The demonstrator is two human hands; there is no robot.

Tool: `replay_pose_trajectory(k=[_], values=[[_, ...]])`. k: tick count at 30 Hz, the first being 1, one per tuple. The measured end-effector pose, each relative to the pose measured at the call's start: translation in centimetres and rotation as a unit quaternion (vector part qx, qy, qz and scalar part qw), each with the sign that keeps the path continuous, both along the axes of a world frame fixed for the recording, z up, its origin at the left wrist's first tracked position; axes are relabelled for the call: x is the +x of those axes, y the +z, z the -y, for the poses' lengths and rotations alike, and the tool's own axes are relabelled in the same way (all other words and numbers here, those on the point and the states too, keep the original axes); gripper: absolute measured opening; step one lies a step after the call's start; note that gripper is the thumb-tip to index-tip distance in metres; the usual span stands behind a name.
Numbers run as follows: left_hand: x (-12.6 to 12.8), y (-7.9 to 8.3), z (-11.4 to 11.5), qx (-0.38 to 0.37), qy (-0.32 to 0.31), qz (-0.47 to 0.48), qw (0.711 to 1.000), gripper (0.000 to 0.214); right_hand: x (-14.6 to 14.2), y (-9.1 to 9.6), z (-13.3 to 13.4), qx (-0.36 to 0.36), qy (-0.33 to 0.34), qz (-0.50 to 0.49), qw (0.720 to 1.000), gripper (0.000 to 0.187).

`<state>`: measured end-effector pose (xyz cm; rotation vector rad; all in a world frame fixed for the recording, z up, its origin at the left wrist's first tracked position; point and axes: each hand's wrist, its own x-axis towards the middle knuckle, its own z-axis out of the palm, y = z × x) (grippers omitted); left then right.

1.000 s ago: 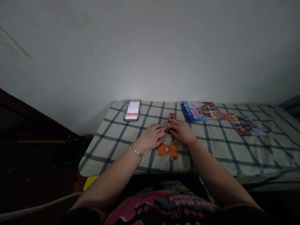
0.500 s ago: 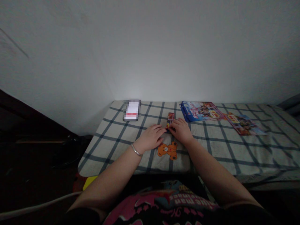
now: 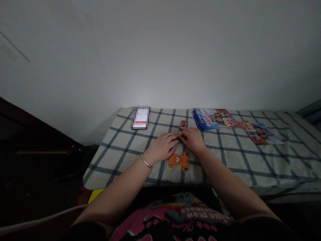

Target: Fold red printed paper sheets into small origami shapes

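Fingers (image 3: 185,135) now cover the lower end of a red packet (image 3: 183,126).

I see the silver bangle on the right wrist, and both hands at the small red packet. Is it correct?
No: the head view shows the silver bangle on the left wrist, not the right. The left hand and right hand are at the small red packet.

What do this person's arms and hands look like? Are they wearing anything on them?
Both arms are bare below dark sleeve edges, and neither the left hand nor the right hand wears a glove. A thin, shiny silver bangle circles the left wrist; the right wrist shows no jewellery.
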<state>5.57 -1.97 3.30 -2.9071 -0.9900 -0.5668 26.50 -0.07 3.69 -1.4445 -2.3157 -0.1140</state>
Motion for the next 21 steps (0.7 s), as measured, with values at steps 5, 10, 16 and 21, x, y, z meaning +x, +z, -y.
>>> replay_pose_trajectory(k=[5,10,16,21], values=[[0.2,0.2,0.3,0.005,0.01,-0.01,1.0,0.04,0.1,-0.2,0.0,-0.004,-0.016,-0.031,0.999,0.009],[0.3,0.1,0.3,-0.003,0.016,-0.015,1.0,0.041,0.4,-0.9,-0.4,0.001,-0.036,-0.064,0.997,0.019],[0.7,0.1,0.5,0.007,0.031,-0.026,0.999,0.042,0.6,-2.0,-1.0,0.001,-0.064,-0.064,0.996,0.041],[1.2,0.5,0.5,0.016,0.041,-0.03,0.999,0.038,0.6,-2.4,-1.1,-0.021,-0.068,-0.061,0.996,0.045]])
